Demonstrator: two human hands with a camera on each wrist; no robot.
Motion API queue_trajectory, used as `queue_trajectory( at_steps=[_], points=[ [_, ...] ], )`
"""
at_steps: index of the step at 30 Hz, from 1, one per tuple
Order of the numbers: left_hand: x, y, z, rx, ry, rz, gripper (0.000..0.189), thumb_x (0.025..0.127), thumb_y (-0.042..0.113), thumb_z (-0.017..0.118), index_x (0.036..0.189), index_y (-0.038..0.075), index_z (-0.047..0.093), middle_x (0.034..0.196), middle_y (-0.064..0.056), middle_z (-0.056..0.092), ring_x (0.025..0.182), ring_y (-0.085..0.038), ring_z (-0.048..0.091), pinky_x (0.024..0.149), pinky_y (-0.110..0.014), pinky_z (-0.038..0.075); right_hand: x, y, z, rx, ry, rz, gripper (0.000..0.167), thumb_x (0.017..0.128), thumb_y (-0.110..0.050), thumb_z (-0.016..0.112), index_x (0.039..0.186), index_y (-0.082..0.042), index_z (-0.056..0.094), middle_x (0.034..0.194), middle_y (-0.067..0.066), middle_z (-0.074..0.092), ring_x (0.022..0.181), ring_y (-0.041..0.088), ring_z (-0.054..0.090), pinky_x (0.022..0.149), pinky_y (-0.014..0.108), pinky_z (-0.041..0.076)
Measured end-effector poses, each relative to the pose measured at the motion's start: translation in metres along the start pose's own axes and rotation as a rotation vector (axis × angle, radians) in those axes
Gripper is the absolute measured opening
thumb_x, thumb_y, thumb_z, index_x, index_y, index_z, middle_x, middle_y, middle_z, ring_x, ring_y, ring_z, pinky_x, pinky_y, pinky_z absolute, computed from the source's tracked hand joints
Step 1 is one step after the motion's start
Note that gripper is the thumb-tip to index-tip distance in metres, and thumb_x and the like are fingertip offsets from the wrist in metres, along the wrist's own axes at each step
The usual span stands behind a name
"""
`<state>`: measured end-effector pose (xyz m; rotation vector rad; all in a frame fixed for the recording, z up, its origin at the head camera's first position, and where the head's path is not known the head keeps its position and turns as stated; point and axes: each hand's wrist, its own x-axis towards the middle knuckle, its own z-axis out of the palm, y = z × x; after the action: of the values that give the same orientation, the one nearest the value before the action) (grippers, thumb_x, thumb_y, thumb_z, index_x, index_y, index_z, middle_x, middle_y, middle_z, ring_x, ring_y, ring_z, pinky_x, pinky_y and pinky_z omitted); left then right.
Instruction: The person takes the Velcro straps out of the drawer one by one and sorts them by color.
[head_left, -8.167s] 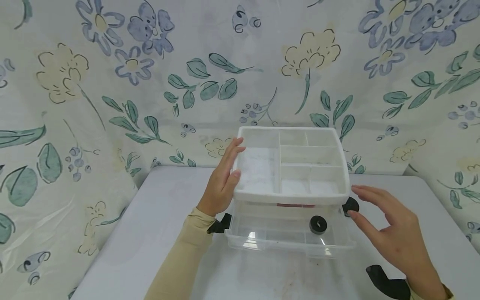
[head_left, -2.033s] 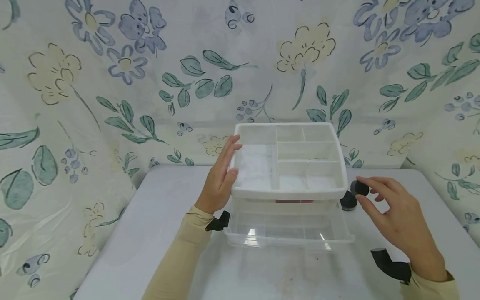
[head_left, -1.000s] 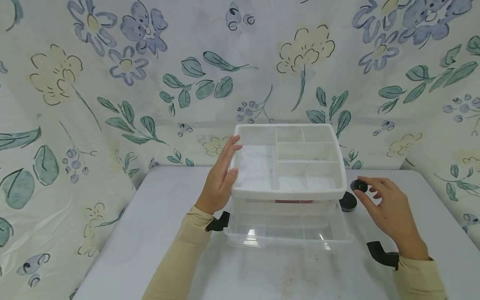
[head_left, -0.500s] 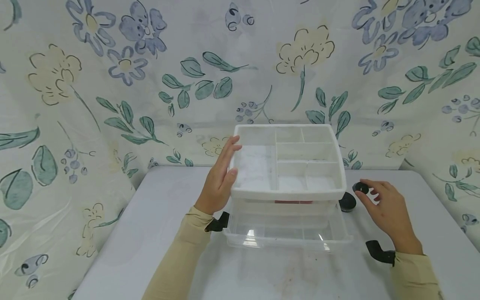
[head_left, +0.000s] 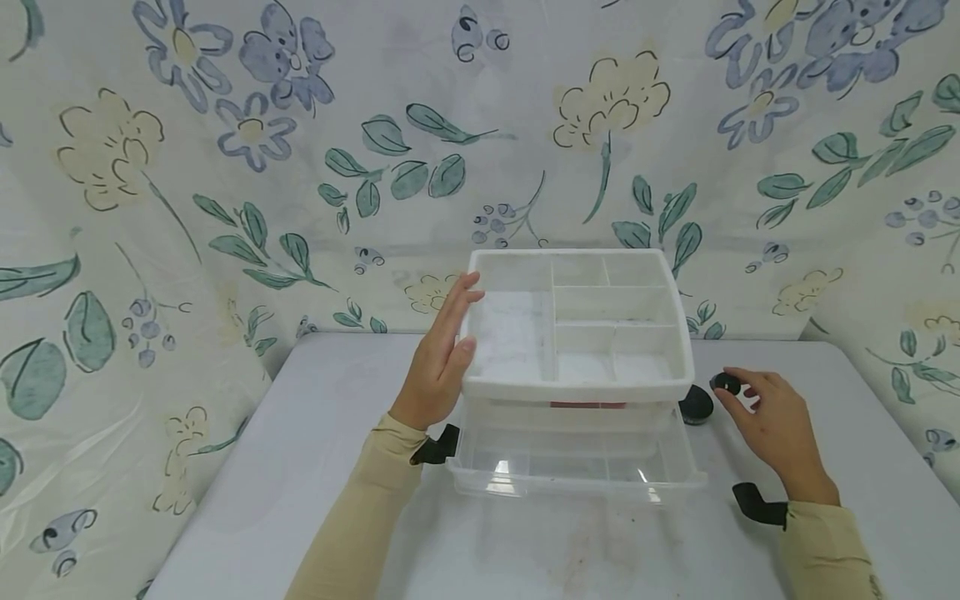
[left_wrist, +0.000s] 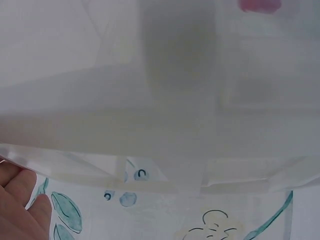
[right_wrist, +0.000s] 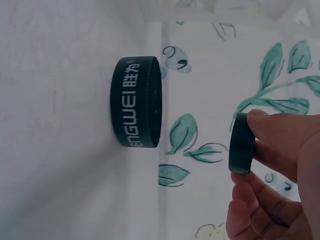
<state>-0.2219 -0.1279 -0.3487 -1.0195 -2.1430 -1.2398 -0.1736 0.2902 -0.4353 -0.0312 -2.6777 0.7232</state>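
Note:
A white storage box (head_left: 577,389) with a divided top stands mid-table. Its clear drawer (head_left: 577,479) is pulled out toward the front. My left hand (head_left: 431,367) rests against the box's left side, its fingers fairly straight along the rim; in the left wrist view part of that hand (left_wrist: 22,205) shows beside the white plastic. To the right of the box, my right hand (head_left: 776,429) pinches a small black roll of tape (right_wrist: 242,143) between thumb and fingers. A larger black roll of tape (right_wrist: 135,102) with white lettering stands near the box's right side, apart from the hand.
Black bent wrist mounts (head_left: 759,504) stick out from both sleeves. A narrow red patch (head_left: 588,405) shows under the box's front rim. Behind the white table (head_left: 360,392) hangs a floral sheet (head_left: 375,100).
The small roll was lying in the drawer; my right hand has taken it out to the right of the box, turned it, and lowered it slightly. My left hand has stayed put.

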Motion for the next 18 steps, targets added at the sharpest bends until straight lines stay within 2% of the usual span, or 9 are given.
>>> queue_trajectory(
  at_steps=[18],
  points=[
    [-0.001,0.0,0.0,0.006,-0.004,-0.005,0.051,0.098,0.014,0.035,0.147,0.0,0.041,0.165,-0.008,0.024,0.153,-0.022,0.016,0.123,-0.046,0.017,-0.002,0.018,0.014,-0.022,-0.087,0.055,0.042,0.095,-0.019,0.067,0.125,0.01,0.061,0.112,0.037,0.058,0.095,0.047,0.06,0.071,0.057,0.052]
  ],
)
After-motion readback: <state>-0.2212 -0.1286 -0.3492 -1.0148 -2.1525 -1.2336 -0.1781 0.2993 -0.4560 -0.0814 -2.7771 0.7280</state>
